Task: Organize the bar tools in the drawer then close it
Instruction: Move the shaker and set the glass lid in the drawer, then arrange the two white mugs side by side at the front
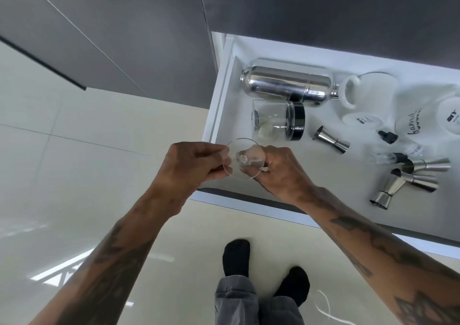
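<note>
Drawer (225,95) stands pulled open, white inside, its right portion cut off by the frame edge. At its front left corner both hands grip a clear stemmed glass (242,159), seen foot-on: the left hand (196,168) pinches the rim of the round foot between fingers and thumb, and the right hand (281,173) is closed around the part beyond the foot, so the bowl is hidden and its shape cannot be told. Inside the drawer a steel cocktail shaker (288,85) lies on its side along the back, with a clear jar with a black lid (278,123) just in front of it. One steel jigger (331,139) lies alone mid-drawer; three more jiggers (408,178) lie bunched and touching near the front right. White mugs (358,100) sit at the right, overexposed and hard to separate; the outermost is cropped. Two small dropper bottles (388,148) with black caps are barely legible against the white floor.
</note>
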`<state>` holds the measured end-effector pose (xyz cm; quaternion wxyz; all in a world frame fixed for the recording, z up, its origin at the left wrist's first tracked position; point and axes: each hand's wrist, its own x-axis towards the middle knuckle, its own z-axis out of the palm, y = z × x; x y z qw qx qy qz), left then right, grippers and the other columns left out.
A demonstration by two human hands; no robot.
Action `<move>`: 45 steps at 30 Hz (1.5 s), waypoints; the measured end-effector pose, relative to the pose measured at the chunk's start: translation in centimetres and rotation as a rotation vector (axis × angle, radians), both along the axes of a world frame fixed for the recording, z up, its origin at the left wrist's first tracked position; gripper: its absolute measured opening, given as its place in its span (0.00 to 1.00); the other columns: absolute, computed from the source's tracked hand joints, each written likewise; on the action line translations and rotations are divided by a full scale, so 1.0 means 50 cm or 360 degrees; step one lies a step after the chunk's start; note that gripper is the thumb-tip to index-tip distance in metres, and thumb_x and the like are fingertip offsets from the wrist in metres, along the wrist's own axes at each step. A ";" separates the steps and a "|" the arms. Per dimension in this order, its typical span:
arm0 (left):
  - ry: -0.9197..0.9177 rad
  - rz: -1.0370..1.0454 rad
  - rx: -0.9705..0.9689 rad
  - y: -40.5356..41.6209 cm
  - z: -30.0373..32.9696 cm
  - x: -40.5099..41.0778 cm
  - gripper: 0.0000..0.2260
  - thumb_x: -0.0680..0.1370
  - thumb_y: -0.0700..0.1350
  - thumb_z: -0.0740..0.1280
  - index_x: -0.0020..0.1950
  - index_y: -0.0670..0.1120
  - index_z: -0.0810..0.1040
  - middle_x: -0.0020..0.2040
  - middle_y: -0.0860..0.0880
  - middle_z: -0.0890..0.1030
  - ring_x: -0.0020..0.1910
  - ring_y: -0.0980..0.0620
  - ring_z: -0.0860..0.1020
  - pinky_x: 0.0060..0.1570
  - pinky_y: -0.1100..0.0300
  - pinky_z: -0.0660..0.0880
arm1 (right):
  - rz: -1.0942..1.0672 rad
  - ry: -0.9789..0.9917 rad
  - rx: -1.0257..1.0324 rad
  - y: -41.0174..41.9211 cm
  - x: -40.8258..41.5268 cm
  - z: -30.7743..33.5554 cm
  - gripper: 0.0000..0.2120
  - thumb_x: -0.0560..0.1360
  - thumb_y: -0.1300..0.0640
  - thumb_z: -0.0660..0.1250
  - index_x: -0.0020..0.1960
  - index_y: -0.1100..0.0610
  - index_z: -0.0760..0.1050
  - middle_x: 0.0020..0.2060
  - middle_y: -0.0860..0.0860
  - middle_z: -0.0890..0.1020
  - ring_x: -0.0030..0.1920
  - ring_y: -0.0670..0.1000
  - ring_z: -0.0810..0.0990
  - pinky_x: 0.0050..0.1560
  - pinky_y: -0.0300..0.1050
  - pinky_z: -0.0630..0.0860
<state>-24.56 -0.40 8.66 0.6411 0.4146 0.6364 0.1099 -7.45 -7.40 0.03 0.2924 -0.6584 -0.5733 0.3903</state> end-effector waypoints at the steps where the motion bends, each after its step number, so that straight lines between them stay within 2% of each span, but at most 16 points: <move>1: 0.0054 -0.0026 0.0050 -0.001 0.001 0.001 0.07 0.76 0.36 0.72 0.52 0.38 0.85 0.43 0.42 0.87 0.41 0.47 0.87 0.40 0.67 0.81 | 0.0013 -0.0002 -0.0063 0.000 0.000 0.003 0.09 0.74 0.58 0.73 0.54 0.57 0.83 0.46 0.53 0.87 0.44 0.51 0.86 0.47 0.45 0.82; 5: 0.0215 -0.0143 0.0164 -0.004 -0.001 0.006 0.04 0.75 0.37 0.72 0.47 0.41 0.86 0.41 0.45 0.88 0.37 0.49 0.87 0.40 0.68 0.81 | -0.0302 0.0017 -0.0373 -0.011 0.020 0.041 0.14 0.77 0.60 0.67 0.60 0.50 0.81 0.53 0.48 0.85 0.50 0.47 0.85 0.54 0.43 0.81; 7: 0.0239 -0.0187 0.0150 -0.006 0.001 0.009 0.04 0.75 0.37 0.72 0.47 0.42 0.87 0.42 0.45 0.88 0.38 0.49 0.87 0.47 0.62 0.82 | -0.0657 0.0429 -0.0484 -0.025 0.038 0.087 0.09 0.78 0.55 0.65 0.56 0.50 0.81 0.50 0.47 0.86 0.46 0.47 0.86 0.50 0.43 0.82; 9: 0.0258 -0.0205 0.0122 -0.010 0.002 0.014 0.04 0.75 0.38 0.73 0.48 0.42 0.87 0.41 0.45 0.88 0.39 0.48 0.87 0.51 0.56 0.82 | -0.0761 0.0800 -0.0628 -0.038 0.038 0.125 0.08 0.78 0.53 0.66 0.53 0.52 0.81 0.46 0.49 0.86 0.42 0.49 0.87 0.47 0.44 0.83; 11: 0.0295 -0.0196 0.0115 -0.011 0.003 0.016 0.04 0.74 0.37 0.73 0.48 0.42 0.87 0.41 0.46 0.88 0.39 0.48 0.87 0.51 0.55 0.82 | -0.0750 0.0845 -0.0648 -0.049 0.024 0.128 0.05 0.76 0.59 0.69 0.50 0.55 0.82 0.43 0.51 0.85 0.40 0.51 0.88 0.46 0.47 0.84; 16: 0.0309 -0.0198 0.0098 -0.019 0.030 0.025 0.06 0.75 0.38 0.73 0.49 0.46 0.87 0.41 0.48 0.88 0.40 0.49 0.87 0.38 0.68 0.81 | -0.0745 0.0872 -0.0651 -0.054 0.022 0.130 0.05 0.76 0.60 0.68 0.50 0.56 0.83 0.44 0.51 0.85 0.40 0.50 0.87 0.44 0.46 0.85; 19: 0.0639 -0.0369 0.0565 -0.001 0.038 0.026 0.06 0.74 0.52 0.71 0.48 0.61 0.84 0.40 0.55 0.87 0.43 0.50 0.85 0.47 0.58 0.79 | -0.0795 0.0584 -0.0590 -0.079 0.100 0.129 0.06 0.77 0.54 0.67 0.49 0.49 0.83 0.46 0.47 0.86 0.39 0.47 0.87 0.46 0.46 0.84; 21: 0.0652 -0.0474 0.0948 0.002 0.066 0.064 0.07 0.72 0.57 0.67 0.48 0.66 0.82 0.41 0.55 0.86 0.44 0.50 0.84 0.53 0.48 0.80 | -0.0899 0.0027 -0.0574 -0.114 0.192 0.119 0.07 0.77 0.54 0.66 0.49 0.50 0.83 0.45 0.47 0.86 0.42 0.48 0.86 0.48 0.45 0.81; 23: 0.0405 -0.0580 0.1125 -0.021 0.070 0.143 0.06 0.74 0.52 0.69 0.48 0.62 0.83 0.40 0.55 0.85 0.41 0.55 0.84 0.50 0.58 0.81 | -0.0939 -0.0559 -0.0761 -0.168 0.297 0.112 0.09 0.77 0.54 0.64 0.51 0.51 0.83 0.45 0.50 0.87 0.47 0.53 0.85 0.48 0.41 0.76; 25: 0.0260 -0.0886 0.1258 -0.059 0.052 0.256 0.07 0.75 0.44 0.70 0.48 0.54 0.85 0.40 0.54 0.84 0.40 0.58 0.82 0.43 0.71 0.78 | -0.0942 -0.0829 -0.1022 -0.226 0.382 0.110 0.11 0.77 0.52 0.62 0.53 0.52 0.82 0.49 0.54 0.86 0.51 0.57 0.83 0.47 0.43 0.75; 28: 0.0293 -0.1424 0.1526 -0.087 -0.028 0.396 0.09 0.76 0.41 0.68 0.54 0.47 0.84 0.51 0.49 0.82 0.50 0.52 0.81 0.49 0.53 0.80 | -0.0918 -0.0769 -0.1136 -0.268 0.440 0.108 0.11 0.77 0.50 0.64 0.51 0.53 0.82 0.50 0.53 0.86 0.50 0.58 0.83 0.51 0.48 0.78; 31: 0.0703 -0.1775 0.1595 -0.050 -0.110 0.471 0.12 0.79 0.42 0.64 0.60 0.46 0.80 0.59 0.48 0.77 0.63 0.48 0.75 0.52 0.50 0.76 | -0.0977 -0.0593 -0.0996 -0.271 0.456 0.100 0.11 0.77 0.50 0.65 0.53 0.53 0.82 0.51 0.52 0.86 0.48 0.56 0.85 0.54 0.49 0.79; 36: 0.0868 -0.1012 0.1874 0.050 -0.091 0.440 0.12 0.76 0.49 0.63 0.52 0.45 0.83 0.52 0.43 0.82 0.51 0.44 0.80 0.48 0.52 0.79 | -0.1141 -0.0346 -0.0743 -0.258 0.460 0.085 0.09 0.75 0.51 0.67 0.52 0.50 0.82 0.48 0.50 0.86 0.49 0.53 0.85 0.58 0.52 0.78; 39: 0.0985 -0.0534 0.1618 0.129 -0.086 0.349 0.21 0.73 0.54 0.63 0.58 0.42 0.80 0.58 0.40 0.80 0.60 0.40 0.76 0.58 0.50 0.75 | -0.1115 -0.0369 -0.0528 -0.217 0.447 0.080 0.09 0.75 0.55 0.67 0.54 0.53 0.82 0.47 0.50 0.85 0.50 0.52 0.83 0.58 0.45 0.76; 42: 0.1175 -0.0649 0.1395 0.161 -0.094 0.320 0.25 0.74 0.56 0.66 0.65 0.42 0.74 0.63 0.37 0.76 0.65 0.38 0.70 0.62 0.48 0.70 | -0.0848 -0.0558 -0.0186 -0.144 0.432 0.065 0.11 0.75 0.56 0.68 0.56 0.56 0.80 0.48 0.54 0.82 0.48 0.58 0.82 0.52 0.49 0.78; 45: 0.1090 -0.1196 0.1716 0.133 -0.093 0.372 0.23 0.74 0.54 0.67 0.65 0.43 0.75 0.63 0.38 0.76 0.65 0.38 0.71 0.62 0.46 0.71 | -0.0462 -0.0779 -0.0058 -0.051 0.409 0.058 0.16 0.75 0.53 0.66 0.62 0.54 0.76 0.57 0.55 0.77 0.58 0.59 0.75 0.55 0.53 0.75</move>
